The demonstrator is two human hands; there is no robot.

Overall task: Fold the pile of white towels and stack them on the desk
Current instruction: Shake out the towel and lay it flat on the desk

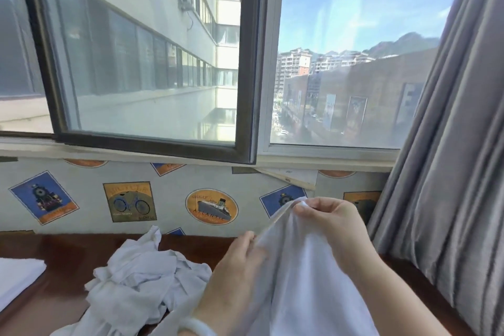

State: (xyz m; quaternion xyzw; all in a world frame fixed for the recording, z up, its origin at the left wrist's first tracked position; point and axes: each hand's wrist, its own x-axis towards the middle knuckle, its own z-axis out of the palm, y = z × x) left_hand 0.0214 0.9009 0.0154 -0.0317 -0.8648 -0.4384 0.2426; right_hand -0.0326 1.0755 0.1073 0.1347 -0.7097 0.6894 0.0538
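Note:
A white towel (305,275) hangs lifted above the dark wooden desk (62,254) at lower right. My right hand (335,221) pinches its top corner between thumb and fingers. My left hand (237,278), a pale bangle on the wrist, grips the towel's left edge a little lower. A crumpled pile of white towels (144,278) lies on the desk to the left of my hands. A folded white towel (16,278) lies flat at the desk's far left edge.
Behind the desk runs a wall (169,199) papered with travel stickers, under an open window (152,63). A grey curtain (450,172) hangs at the right, close to my right arm.

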